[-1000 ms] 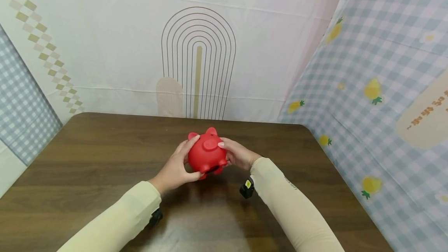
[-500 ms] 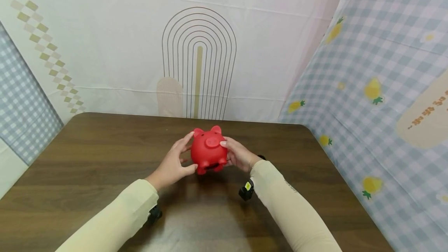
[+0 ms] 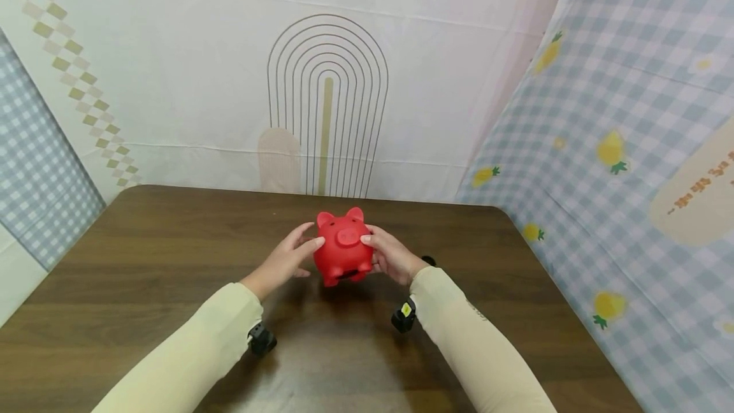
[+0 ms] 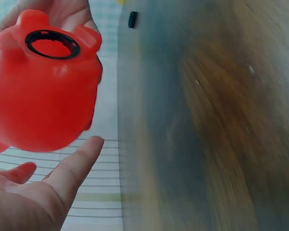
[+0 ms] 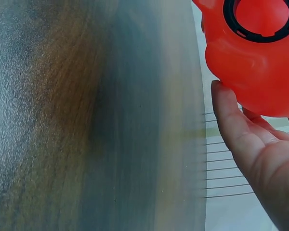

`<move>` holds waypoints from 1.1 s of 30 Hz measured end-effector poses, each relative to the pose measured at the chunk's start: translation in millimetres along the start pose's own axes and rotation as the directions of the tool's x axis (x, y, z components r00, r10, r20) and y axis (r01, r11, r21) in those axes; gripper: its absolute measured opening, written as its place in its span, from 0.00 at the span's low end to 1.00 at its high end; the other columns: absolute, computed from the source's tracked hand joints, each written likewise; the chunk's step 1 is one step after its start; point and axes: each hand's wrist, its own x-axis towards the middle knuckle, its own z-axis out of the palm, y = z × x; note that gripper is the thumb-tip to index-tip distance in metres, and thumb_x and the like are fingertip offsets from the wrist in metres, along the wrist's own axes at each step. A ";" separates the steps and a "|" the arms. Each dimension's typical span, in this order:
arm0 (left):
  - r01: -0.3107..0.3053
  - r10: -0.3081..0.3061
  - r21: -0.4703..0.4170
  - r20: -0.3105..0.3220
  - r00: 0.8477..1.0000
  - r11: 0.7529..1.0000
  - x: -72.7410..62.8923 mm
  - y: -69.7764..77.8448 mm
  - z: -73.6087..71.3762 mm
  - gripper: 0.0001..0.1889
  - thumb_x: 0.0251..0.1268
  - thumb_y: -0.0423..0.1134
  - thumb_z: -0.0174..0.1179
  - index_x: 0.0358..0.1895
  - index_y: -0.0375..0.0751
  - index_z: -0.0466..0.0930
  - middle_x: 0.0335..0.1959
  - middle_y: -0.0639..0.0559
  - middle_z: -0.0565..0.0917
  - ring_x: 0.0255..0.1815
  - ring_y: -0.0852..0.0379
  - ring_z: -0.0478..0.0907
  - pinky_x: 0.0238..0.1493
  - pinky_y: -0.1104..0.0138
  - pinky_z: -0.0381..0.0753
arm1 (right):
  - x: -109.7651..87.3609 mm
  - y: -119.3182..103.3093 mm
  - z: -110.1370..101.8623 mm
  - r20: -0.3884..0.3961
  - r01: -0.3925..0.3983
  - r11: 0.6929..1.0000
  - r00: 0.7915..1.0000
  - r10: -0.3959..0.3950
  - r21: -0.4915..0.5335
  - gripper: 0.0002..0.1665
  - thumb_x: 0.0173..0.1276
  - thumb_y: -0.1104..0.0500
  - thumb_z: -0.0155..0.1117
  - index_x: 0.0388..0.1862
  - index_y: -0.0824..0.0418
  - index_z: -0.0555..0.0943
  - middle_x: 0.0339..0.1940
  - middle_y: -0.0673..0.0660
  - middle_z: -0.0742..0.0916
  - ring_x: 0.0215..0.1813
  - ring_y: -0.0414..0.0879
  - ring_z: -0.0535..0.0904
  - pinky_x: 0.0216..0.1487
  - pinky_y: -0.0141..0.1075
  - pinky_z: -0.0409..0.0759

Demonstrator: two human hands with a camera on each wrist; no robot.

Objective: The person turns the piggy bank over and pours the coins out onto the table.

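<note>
A red pig-shaped piggy bank is held up over the table, its snout facing me. Underneath, it has a round hole with a black ring, also visible in the right wrist view. My right hand grips it from the right, thumb beside the snout and fingers round the far side. On the other side, my left hand has its fingers extended, the thumb tip overlapping the pig's cheek in the head view. In the left wrist view, a gap shows between the left fingers and the red body.
The dark wooden table runs back to a white cloth printed with arches. A blue checked cloth hangs along the right. A small black piece shows just behind my right wrist.
The piggy bank has turned more upright and shifted slightly right, showing its eyes. My left hand, earlier spread on its side, has loosened, its thumb rising from the foot to the cheek.
</note>
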 end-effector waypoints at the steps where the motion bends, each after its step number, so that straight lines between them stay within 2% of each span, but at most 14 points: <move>1: 0.022 -0.021 -0.014 0.013 1.000 1.000 0.7 0.7 0.6 0.38 0.70 0.52 0.50 0.76 0.40 0.47 0.70 0.33 0.61 0.64 0.35 0.69 0.51 0.46 0.79 | -0.2 0.1 0.7 -0.002 0.004 1.000 1.000 -0.004 0.000 0.39 0.68 0.48 0.48 0.75 0.59 0.54 0.58 0.62 0.79 0.36 0.44 0.83 0.43 0.38 0.83; 5: 0.078 -0.077 -0.028 0.057 0.995 0.997 2.7 2.7 1.5 0.39 0.70 0.55 0.49 0.76 0.39 0.47 0.69 0.33 0.65 0.58 0.38 0.76 0.51 0.50 0.81 | -1.4 -0.9 4.2 -0.006 0.024 1.000 1.000 -0.024 0.007 0.40 0.68 0.48 0.49 0.76 0.60 0.53 0.63 0.66 0.75 0.39 0.45 0.83 0.44 0.39 0.83; 9: 0.094 -0.092 -0.030 0.075 0.993 0.995 3.5 4.6 1.6 0.40 0.69 0.56 0.49 0.75 0.37 0.47 0.67 0.33 0.67 0.54 0.41 0.78 0.51 0.51 0.81 | -2.3 -1.8 6.3 -0.022 0.030 1.000 0.999 -0.030 0.002 0.39 0.68 0.50 0.49 0.76 0.59 0.54 0.64 0.66 0.75 0.39 0.45 0.83 0.44 0.38 0.83; 13: 0.092 -0.088 -0.055 0.080 0.993 0.994 3.4 4.6 1.1 0.39 0.70 0.54 0.50 0.75 0.37 0.47 0.67 0.34 0.68 0.55 0.40 0.78 0.52 0.52 0.80 | -2.6 -2.2 6.5 -0.030 0.024 1.000 0.999 -0.025 -0.012 0.39 0.68 0.51 0.51 0.75 0.58 0.54 0.64 0.65 0.75 0.43 0.46 0.83 0.45 0.37 0.83; 19: 0.088 -0.081 -0.099 0.079 0.994 0.991 0.9 4.1 0.0 0.38 0.69 0.48 0.52 0.75 0.37 0.47 0.66 0.33 0.68 0.52 0.43 0.79 0.54 0.53 0.79 | -1.9 -3.5 4.5 0.015 0.017 1.000 1.000 -0.016 -0.017 0.41 0.67 0.55 0.53 0.75 0.59 0.52 0.65 0.64 0.70 0.47 0.47 0.81 0.44 0.37 0.82; 23: 0.085 -0.076 -0.117 0.084 0.994 0.989 -0.1 2.3 -1.3 0.37 0.68 0.44 0.54 0.74 0.38 0.48 0.65 0.34 0.67 0.51 0.44 0.78 0.55 0.53 0.79 | -0.1 -3.3 1.8 0.046 -0.005 0.999 0.999 0.007 -0.046 0.42 0.66 0.57 0.56 0.76 0.56 0.51 0.69 0.63 0.66 0.52 0.48 0.78 0.49 0.39 0.81; 27: 0.071 -0.059 -0.137 0.084 0.995 0.988 0.3 -0.3 -2.2 0.36 0.66 0.41 0.56 0.73 0.38 0.51 0.66 0.35 0.65 0.54 0.43 0.75 0.53 0.55 0.80 | 0.7 -3.2 0.3 0.067 -0.009 0.998 0.998 0.013 -0.068 0.44 0.64 0.60 0.58 0.76 0.57 0.49 0.70 0.65 0.66 0.54 0.51 0.77 0.53 0.42 0.79; 33: 0.041 -0.025 -0.170 0.092 0.995 0.985 -0.3 -2.3 -2.8 0.37 0.65 0.37 0.57 0.73 0.36 0.50 0.67 0.34 0.62 0.60 0.39 0.70 0.54 0.51 0.79 | -0.3 -5.4 0.8 0.084 -0.021 0.993 0.996 0.031 -0.117 0.50 0.61 0.59 0.65 0.77 0.57 0.49 0.74 0.63 0.62 0.59 0.52 0.74 0.57 0.46 0.78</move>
